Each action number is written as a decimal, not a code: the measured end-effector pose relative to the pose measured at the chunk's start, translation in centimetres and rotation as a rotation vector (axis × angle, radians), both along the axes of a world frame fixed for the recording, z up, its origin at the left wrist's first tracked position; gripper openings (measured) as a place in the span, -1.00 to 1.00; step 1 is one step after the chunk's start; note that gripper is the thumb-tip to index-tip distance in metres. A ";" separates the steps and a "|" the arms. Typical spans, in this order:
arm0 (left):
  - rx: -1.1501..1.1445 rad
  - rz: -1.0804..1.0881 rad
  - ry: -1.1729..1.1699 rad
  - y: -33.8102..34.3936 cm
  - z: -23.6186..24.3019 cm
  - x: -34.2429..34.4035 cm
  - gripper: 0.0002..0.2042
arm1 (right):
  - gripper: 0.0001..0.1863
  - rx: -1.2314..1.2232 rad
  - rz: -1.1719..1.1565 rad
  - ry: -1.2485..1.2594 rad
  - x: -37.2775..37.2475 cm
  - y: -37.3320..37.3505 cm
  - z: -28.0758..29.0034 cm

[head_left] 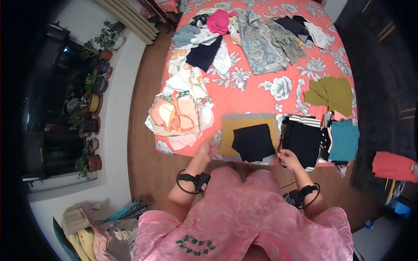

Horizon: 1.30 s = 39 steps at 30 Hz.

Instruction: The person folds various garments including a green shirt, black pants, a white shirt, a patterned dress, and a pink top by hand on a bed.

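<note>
A black folded garment (pixel 252 141) lies on a mustard-yellow rectangle with grey edges (pixel 227 135) at the near edge of the bed. Left of it, my left hand (pixel 209 149) is held palm inward with loosely curled fingers, holding nothing I can see. My right hand (pixel 289 159) is closed in a pinch between the black garment and a stack of dark folded clothes (pixel 303 141); what its fingers grip, if anything, is too small to make out. Beside that stack lies a teal folded garment (pixel 345 140).
Beige clothing with an orange-and-cream bra (pixel 170 114) on top lies at the left. An olive garment (pixel 333 93) rests at the right. Loose clothes, including navy cloth (pixel 204 54), cover the coral floral bedspread's far side (pixel 252 93). Potted plants (pixel 93 102) line the window.
</note>
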<state>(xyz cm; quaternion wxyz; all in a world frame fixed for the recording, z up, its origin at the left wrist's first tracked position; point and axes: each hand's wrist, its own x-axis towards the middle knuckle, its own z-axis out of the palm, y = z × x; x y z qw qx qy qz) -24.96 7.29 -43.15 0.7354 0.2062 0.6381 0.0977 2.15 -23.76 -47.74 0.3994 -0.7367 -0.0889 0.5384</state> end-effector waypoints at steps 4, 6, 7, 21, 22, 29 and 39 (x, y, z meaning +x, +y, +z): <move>-0.044 0.029 -0.023 2.0 -0.2 1.1 -0.79 | -0.79 -0.012 -0.019 -0.009 -0.8 0.6 0.2; -0.032 0.008 -0.005 3.6 -0.6 2.0 -0.67 | -0.78 0.012 0.020 -0.027 -1.1 1.0 0.1; -0.026 0.010 -0.006 4.7 -0.6 2.6 -0.67 | -0.70 0.033 0.037 0.026 -1.1 1.3 0.5; 0.239 -0.051 -0.079 30.3 -10.7 12.3 -0.53 | -0.79 -0.039 -0.373 0.062 -4.7 3.8 3.2; 0.227 -0.052 -0.088 32.3 -13.4 12.0 -0.53 | -0.78 -0.051 -0.400 0.059 -5.3 3.8 3.7; 0.362 -0.173 -0.400 41.0 -26.9 13.2 -0.70 | -0.65 -0.384 -0.554 0.232 -12.2 6.7 6.5; 1.230 -0.920 -0.019 44.8 -24.6 19.2 -0.30 | -0.58 -0.422 -0.563 0.313 -15.9 13.2 6.5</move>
